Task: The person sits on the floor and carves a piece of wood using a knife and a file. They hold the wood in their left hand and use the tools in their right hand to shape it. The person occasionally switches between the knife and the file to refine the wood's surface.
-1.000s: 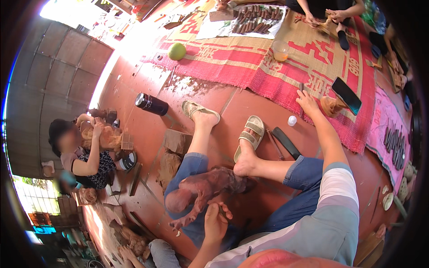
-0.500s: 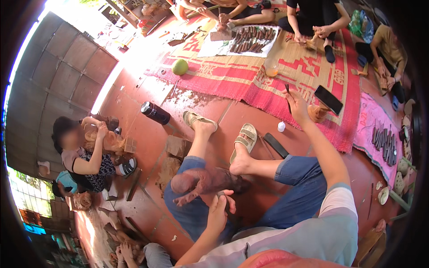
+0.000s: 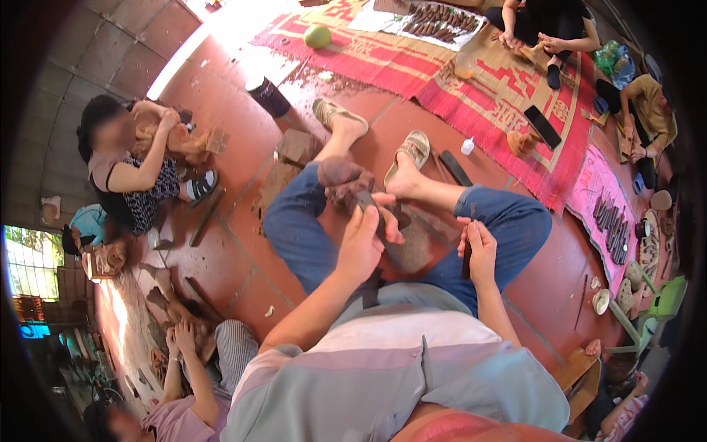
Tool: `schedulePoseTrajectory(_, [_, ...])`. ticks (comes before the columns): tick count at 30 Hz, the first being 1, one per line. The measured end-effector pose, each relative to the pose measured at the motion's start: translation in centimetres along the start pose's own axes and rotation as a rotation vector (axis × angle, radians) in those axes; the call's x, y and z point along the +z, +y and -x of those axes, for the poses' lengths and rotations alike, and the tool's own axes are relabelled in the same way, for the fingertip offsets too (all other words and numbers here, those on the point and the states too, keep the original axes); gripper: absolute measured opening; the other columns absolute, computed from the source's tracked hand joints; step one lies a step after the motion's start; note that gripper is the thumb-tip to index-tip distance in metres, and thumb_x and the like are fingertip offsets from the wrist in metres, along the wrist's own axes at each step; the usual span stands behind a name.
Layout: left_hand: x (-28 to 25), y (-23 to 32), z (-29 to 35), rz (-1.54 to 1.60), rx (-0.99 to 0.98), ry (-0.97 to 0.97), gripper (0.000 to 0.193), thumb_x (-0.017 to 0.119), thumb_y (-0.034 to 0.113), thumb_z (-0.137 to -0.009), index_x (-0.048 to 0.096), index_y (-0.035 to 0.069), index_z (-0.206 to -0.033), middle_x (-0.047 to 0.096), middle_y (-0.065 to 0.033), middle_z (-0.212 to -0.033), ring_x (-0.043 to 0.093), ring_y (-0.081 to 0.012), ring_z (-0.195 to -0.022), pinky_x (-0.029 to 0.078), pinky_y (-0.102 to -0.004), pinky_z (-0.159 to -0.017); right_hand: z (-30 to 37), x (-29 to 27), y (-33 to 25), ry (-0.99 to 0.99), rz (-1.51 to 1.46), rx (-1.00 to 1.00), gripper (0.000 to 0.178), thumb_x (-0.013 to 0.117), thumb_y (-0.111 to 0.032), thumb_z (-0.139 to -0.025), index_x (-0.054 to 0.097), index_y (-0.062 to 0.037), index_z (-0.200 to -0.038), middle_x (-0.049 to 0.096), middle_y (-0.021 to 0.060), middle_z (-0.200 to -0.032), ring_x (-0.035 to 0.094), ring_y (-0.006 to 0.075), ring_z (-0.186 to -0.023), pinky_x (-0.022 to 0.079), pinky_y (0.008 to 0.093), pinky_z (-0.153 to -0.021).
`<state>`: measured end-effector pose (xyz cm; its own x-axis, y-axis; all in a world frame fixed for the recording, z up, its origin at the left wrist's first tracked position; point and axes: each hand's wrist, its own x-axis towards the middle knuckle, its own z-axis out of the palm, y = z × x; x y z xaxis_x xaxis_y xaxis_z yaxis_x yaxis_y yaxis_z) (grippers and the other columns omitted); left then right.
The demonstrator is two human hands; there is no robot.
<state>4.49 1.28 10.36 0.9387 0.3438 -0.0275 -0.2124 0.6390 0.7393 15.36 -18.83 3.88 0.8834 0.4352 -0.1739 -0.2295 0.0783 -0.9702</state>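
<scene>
My left hand (image 3: 362, 239) is closed round a dark grey flat bar (image 3: 366, 200), its thumb along the bar and some fingers stretched out. Beyond it, between my knees, lies a reddish-brown carved wooden figure (image 3: 340, 175), partly hidden by that hand. My right hand (image 3: 480, 250), over my right thigh, pinches a thin dark stick-like tool (image 3: 466, 258) that points down toward my lap. The tool's exact kind is too small to make out. The two hands are apart.
A dark bottle (image 3: 266, 97) and wood blocks (image 3: 298, 147) stand left of my feet. Ahead lies a red patterned mat (image 3: 442, 88) with a phone (image 3: 543, 127); a white squeeze bottle (image 3: 468, 146) stands near its edge. Tools cover a pink cloth (image 3: 595, 173). Co-workers sit around, one (image 3: 140, 173) at left.
My right hand has come down from above the mat to my lap with the thin tool. My left hand has risen slightly in view, and its bar shows more plainly. The view has shifted.
</scene>
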Motion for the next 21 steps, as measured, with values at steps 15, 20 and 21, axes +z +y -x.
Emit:
schedulePoseTrajectory(15, [-0.8, 3.7, 2.9, -0.357, 0.165, 0.149, 0.03, 0.035, 0.024, -0.098, 0.046, 0.0, -0.112, 0.045, -0.0024, -0.07, 0.039, -0.0073, -0.055, 0.032, -0.0201, -0.049, -1.7, 7.3, -5.4, -0.174, -0.171, 0.006, 0.031, 0.05, -0.017, -0.094, 0.053, -0.0022, -0.12, 0.053, -0.0002, -0.072, 0.052, 0.0055, -0.062, 0.05, 0.02, -0.059])
schedulePoseTrajectory(20, [-3.6, 6.4, 4.4, -0.097, 0.184, 0.373, 0.028, 0.037, 0.024, -0.096, 0.047, 0.003, -0.113, 0.043, 0.0006, -0.067, 0.036, -0.0052, -0.05, 0.029, -0.0195, -0.046, -1.4, 6.4, -2.7, -0.256, -0.123, 0.05, 0.032, 0.044, -0.024, -0.096, 0.052, -0.0037, -0.12, 0.054, -0.0007, -0.07, 0.052, 0.0057, -0.059, 0.047, 0.0198, -0.055])
schedulePoseTrajectory(21, [-4.0, 6.5, 4.5, -0.096, 0.17, 0.408, 0.028, 0.037, 0.024, -0.096, 0.048, 0.004, -0.113, 0.043, 0.0008, -0.067, 0.035, -0.0052, -0.05, 0.029, -0.0195, -0.045, -1.3, 6.1, -2.4, -0.278, -0.093, 0.054, 0.032, 0.043, -0.025, -0.097, 0.052, -0.0044, -0.12, 0.054, -0.0013, -0.069, 0.052, 0.0054, -0.058, 0.046, 0.0193, -0.054])
